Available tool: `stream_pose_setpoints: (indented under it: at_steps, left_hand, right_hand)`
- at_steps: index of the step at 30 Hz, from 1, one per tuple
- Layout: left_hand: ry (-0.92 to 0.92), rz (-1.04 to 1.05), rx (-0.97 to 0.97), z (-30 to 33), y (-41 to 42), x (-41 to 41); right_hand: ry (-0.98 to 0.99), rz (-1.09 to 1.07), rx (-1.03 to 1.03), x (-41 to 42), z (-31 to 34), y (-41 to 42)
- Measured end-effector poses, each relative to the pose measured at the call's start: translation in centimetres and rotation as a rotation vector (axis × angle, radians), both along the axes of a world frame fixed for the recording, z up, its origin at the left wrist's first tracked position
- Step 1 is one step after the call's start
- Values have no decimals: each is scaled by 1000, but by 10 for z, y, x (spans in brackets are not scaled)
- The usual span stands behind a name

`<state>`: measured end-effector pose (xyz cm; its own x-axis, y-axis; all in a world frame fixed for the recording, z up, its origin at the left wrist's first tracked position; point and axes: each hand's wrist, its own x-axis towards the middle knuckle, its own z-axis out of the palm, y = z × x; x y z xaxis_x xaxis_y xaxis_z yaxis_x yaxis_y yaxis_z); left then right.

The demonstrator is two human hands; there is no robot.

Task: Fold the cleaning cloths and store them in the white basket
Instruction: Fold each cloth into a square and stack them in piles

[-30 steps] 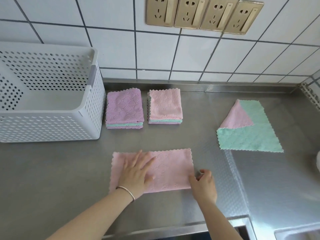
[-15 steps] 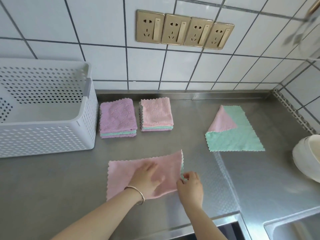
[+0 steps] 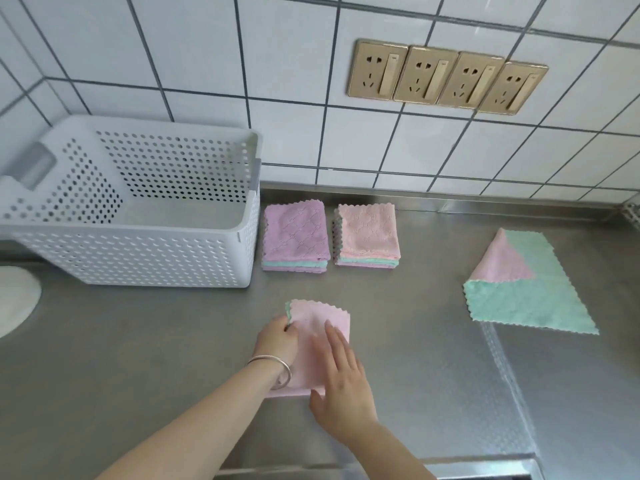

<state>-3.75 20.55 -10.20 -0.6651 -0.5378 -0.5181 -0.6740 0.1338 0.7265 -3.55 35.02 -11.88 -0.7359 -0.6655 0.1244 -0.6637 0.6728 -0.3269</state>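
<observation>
Now both hands flatten a plush, scallop-edged pink cloth (image 3: 320, 336) folded square.

No legible txt (sockets maybe blurred)

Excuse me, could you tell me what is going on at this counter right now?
A person is folding a pink cleaning cloth on the steel counter: the left hand pinches its left edge while the right hand presses it flat. Two folded stacks, one purple-topped and one pink-topped, wait beside the empty white perforated basket. A green-and-pink cloth lies unfolded to the right.
</observation>
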Motion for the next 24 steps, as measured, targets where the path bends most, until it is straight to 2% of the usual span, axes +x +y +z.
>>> stream_pose_setpoints:
  at_steps: [5,14,18,20,22,24]
  left_hand:
    - [-44,14,19,-21,-14,13]
    - [-69,117,-50,-27,-9,19]
    - [-125,95,-250,-26,-5,18]
    - [-101,15,-450,-25,-6,20]
    - [-5,-183,-704,-32,-5,26]
    - [-6,-458,-836,-43,0,30]
  right_hand:
    - [-69,49,259,1,-20,3]
    - [-92,99,362,-3,-29,-3]
    - [-60,100,319,-7,-18,-3]
    - [-36,72,276,-11,-8,-5]
    - [-8,12,283,-18,-6,-7]
    - [17,-22,310,-25,-12,-10]
